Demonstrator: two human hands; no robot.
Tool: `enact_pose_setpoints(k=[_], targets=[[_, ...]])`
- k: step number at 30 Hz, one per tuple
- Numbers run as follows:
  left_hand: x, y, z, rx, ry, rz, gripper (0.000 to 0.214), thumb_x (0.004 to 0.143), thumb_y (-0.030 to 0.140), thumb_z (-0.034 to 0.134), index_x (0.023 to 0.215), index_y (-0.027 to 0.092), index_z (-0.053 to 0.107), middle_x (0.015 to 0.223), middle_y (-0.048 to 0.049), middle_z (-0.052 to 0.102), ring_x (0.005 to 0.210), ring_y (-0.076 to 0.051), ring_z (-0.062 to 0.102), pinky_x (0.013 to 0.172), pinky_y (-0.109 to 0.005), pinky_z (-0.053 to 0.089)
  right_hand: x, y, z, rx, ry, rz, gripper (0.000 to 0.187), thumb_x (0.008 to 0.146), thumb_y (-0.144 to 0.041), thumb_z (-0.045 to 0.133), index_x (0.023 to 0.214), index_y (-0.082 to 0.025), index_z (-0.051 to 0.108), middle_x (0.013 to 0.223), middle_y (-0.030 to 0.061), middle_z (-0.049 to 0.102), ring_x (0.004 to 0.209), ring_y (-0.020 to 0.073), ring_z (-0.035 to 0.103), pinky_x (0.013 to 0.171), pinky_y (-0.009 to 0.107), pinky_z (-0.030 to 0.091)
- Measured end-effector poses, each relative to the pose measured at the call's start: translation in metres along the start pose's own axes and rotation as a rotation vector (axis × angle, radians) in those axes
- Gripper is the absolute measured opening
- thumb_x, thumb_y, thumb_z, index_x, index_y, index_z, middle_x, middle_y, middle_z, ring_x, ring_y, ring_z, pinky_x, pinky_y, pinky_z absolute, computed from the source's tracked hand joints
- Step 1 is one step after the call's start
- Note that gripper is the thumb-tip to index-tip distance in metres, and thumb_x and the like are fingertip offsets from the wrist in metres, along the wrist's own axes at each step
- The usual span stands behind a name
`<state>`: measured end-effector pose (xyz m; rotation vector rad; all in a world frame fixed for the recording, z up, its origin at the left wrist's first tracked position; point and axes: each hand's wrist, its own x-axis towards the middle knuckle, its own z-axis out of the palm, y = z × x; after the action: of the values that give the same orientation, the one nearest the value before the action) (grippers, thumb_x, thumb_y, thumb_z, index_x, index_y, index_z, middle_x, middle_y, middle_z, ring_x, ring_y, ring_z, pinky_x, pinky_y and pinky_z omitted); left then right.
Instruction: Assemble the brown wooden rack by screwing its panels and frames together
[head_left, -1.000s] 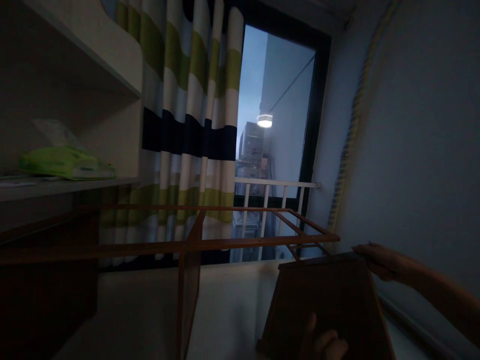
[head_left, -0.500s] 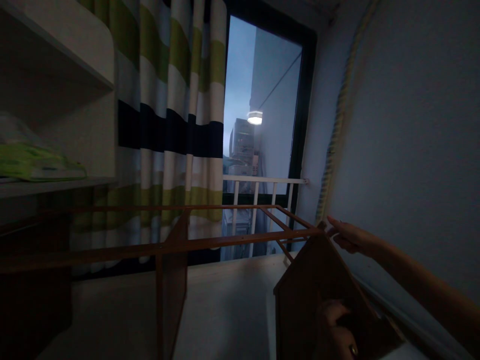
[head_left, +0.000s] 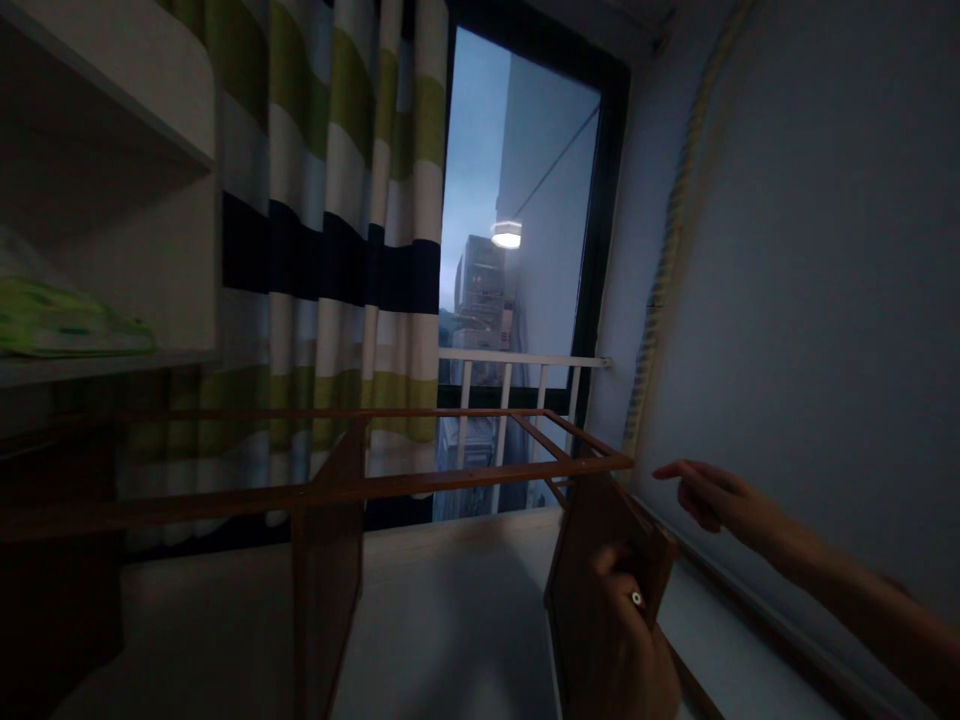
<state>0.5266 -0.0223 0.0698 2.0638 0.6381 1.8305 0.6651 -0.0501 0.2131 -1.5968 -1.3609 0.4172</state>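
Observation:
A long brown wooden frame [head_left: 450,483] with upright panels lies across the lower view, its near rail running left to right. At its right end stands a brown wooden end panel [head_left: 577,560], slightly tilted. My left hand [head_left: 630,620], with a ring on one finger, reaches up from the bottom, its fingers curled round this panel near its right edge. Beyond the frame's right corner, my right hand [head_left: 709,495] hovers by the wall with its index finger stretched out and the others bent. Nothing is in it, and it is apart from the wood.
A striped curtain [head_left: 330,250] hangs beside a window [head_left: 555,200] with a white railing [head_left: 525,357]. A pale shelf unit [head_left: 180,260] on the left holds a bright green packet [head_left: 67,320]. The bare wall [head_left: 810,260] closes off the right side.
My right hand has come off the frame's corner and its index finger now points free. My left hand has risen and shows more clearly on the panel, whose angle has changed.

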Motion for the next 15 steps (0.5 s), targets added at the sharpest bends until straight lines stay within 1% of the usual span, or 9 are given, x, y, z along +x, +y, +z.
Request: enact_pose_setpoints(k=[2,4,5,6,7,8,11,15], targets=[[0.005,-0.007,-0.002,-0.004,-0.022,0.045,0.046,0.069,0.0,0.035,0.112,0.015,0.039,0.106,-0.0139,0.054,0.096,-0.022,0.056,0.076,-0.035,0.048,-0.014,-0.009,0.006,-0.08,0.026,-0.05,0.061,0.068,-0.067,0.04,0.091,-0.014,0.059,0.052,-0.0013,0.044,0.049,0.0118,0.044,0.045,0.024,0.037],[0.009,-0.014,-0.001,-0.005,-0.015,0.066,0.042,0.07,0.001,0.038,0.111,0.014,0.04,0.109,-0.0148,0.052,0.102,-0.023,0.052,0.081,-0.038,0.046,-0.025,-0.014,0.013,-0.142,0.026,-0.095,0.056,0.071,-0.064,0.04,0.093,-0.016,0.06,0.066,0.0044,0.055,0.068,0.0182,0.054,0.061,0.029,0.045],[0.01,-0.017,0.001,-0.004,-0.011,0.064,0.042,0.071,0.002,0.039,0.11,0.014,0.04,0.11,-0.015,0.051,0.104,-0.024,0.051,0.083,-0.04,0.045,-0.029,-0.015,0.017,-0.156,0.015,-0.114,0.054,0.072,-0.062,0.041,0.095,-0.017,0.059,0.075,0.0065,0.059,0.08,0.0211,0.055,0.071,0.031,0.046],[0.011,-0.02,0.004,-0.003,-0.001,0.055,0.041,0.071,0.002,0.04,0.111,0.014,0.039,0.111,-0.0151,0.05,0.105,-0.024,0.05,0.084,-0.041,0.044,-0.032,-0.014,0.021,-0.162,-0.002,-0.128,0.052,0.074,-0.059,0.042,0.1,-0.017,0.058,0.083,0.0075,0.06,0.09,0.023,0.054,0.08,0.033,0.044],[0.012,-0.023,0.007,-0.004,0.009,0.044,0.042,0.071,0.002,0.04,0.111,0.014,0.038,0.111,-0.0152,0.049,0.104,-0.024,0.05,0.084,-0.041,0.044,-0.034,-0.012,0.025,-0.166,-0.024,-0.137,0.051,0.076,-0.057,0.042,0.105,-0.017,0.056,0.087,0.0078,0.06,0.097,0.0239,0.052,0.086,0.035,0.041],[0.013,-0.026,0.011,-0.008,0.018,0.034,0.042,0.072,0.002,0.04,0.112,0.014,0.038,0.11,-0.0152,0.049,0.104,-0.023,0.05,0.084,-0.041,0.044,-0.034,-0.009,0.029,-0.174,-0.047,-0.143,0.051,0.077,-0.055,0.042,0.109,-0.017,0.053,0.087,0.0075,0.06,0.1,0.0242,0.05,0.088,0.036,0.039],[0.017,-0.032,0.019,-0.027,0.044,0.027,0.042,0.074,0.003,0.039,0.114,0.013,0.035,0.109,-0.0159,0.049,0.103,-0.022,0.05,0.083,-0.04,0.044,-0.029,0.005,0.043,-0.199,-0.077,-0.184,0.051,0.08,-0.051,0.041,0.117,-0.016,0.045,0.071,0.0035,0.058,0.096,0.0238,0.053,0.085,0.036,0.042],[0.025,-0.035,0.02,-0.026,0.055,-0.001,0.039,0.077,0.007,0.038,0.115,0.012,0.036,0.112,-0.0165,0.047,0.103,-0.022,0.05,0.082,-0.038,0.045,-0.017,0.019,0.061,-0.186,-0.017,-0.227,0.052,0.08,-0.051,0.042,0.119,-0.017,0.041,0.064,0.0003,0.056,0.081,0.0216,0.058,0.069,0.031,0.048]])
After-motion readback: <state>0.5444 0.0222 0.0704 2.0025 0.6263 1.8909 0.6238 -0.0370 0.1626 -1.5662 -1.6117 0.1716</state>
